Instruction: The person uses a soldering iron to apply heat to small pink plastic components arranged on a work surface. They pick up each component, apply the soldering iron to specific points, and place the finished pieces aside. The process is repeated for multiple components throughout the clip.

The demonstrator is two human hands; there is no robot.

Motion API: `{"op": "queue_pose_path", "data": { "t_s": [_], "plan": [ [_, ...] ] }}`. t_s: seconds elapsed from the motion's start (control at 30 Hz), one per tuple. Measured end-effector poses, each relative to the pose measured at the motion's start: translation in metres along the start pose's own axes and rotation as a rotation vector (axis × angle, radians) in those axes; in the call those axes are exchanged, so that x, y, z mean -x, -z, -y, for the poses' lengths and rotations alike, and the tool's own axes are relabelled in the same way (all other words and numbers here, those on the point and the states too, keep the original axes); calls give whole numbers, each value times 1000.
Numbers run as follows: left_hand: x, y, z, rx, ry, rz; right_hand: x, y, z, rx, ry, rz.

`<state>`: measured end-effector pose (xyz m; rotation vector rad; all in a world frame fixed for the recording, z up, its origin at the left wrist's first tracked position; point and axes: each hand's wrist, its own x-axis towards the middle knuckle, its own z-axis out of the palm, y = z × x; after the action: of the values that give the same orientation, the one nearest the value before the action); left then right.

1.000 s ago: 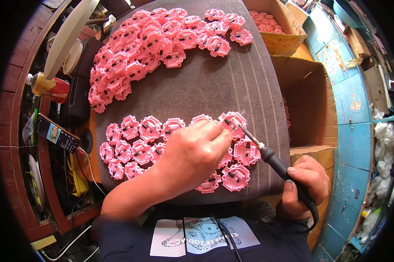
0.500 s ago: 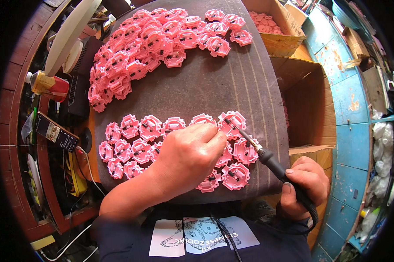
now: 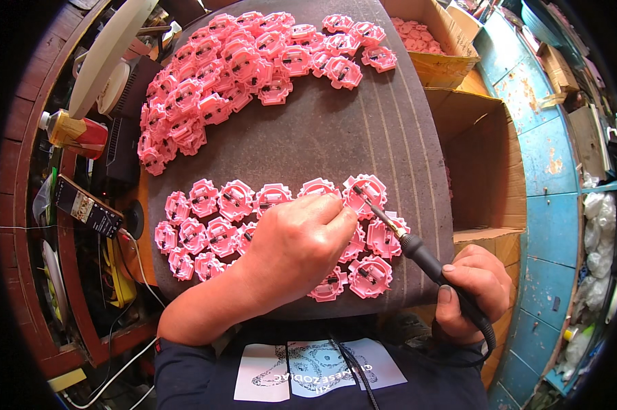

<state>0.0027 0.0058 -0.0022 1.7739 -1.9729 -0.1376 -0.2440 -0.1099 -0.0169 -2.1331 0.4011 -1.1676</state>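
My right hand (image 3: 483, 287) grips a black-handled soldering iron (image 3: 421, 256). Its metal tip points up and left into a round pink plastic part (image 3: 373, 186) with a small dark piece inside, at the far right end of the near rows. Beside that part my left hand (image 3: 308, 229) is closed in a pinch over the rows; its fingertips and whatever they hold are hidden behind the hand. Several more pink parts (image 3: 235, 199) lie around and under my left hand, open side up, and others (image 3: 370, 276) sit to its right.
A large heap of pink parts (image 3: 213, 75) covers the far left of the dark mat (image 3: 302, 140). Cardboard boxes (image 3: 486, 157) stand to the right, one behind holding pink pieces. At left are a phone (image 3: 88, 206) on a cable and a bottle (image 3: 76, 133).
My right hand and the soldering iron have shifted slightly left, with the tip a little lower on the same pink part. My left hand has barely moved.
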Motion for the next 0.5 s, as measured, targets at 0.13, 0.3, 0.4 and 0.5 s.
{"op": "queue_pose_path", "data": {
  "t_s": [0.13,0.3,0.4,0.5],
  "plan": [
    [-1,0,0,-5,7,14,-1,0,-1,1,15,-1],
    [0,-3,1,1,10,-3,-1,0,0,-14,26,6],
    [1,-2,1,0,9,-21,-1,2,0,-9,30,-1],
    [2,5,-2,11,21,-62,2,4,1,-9,28,-29]
  ]
}}
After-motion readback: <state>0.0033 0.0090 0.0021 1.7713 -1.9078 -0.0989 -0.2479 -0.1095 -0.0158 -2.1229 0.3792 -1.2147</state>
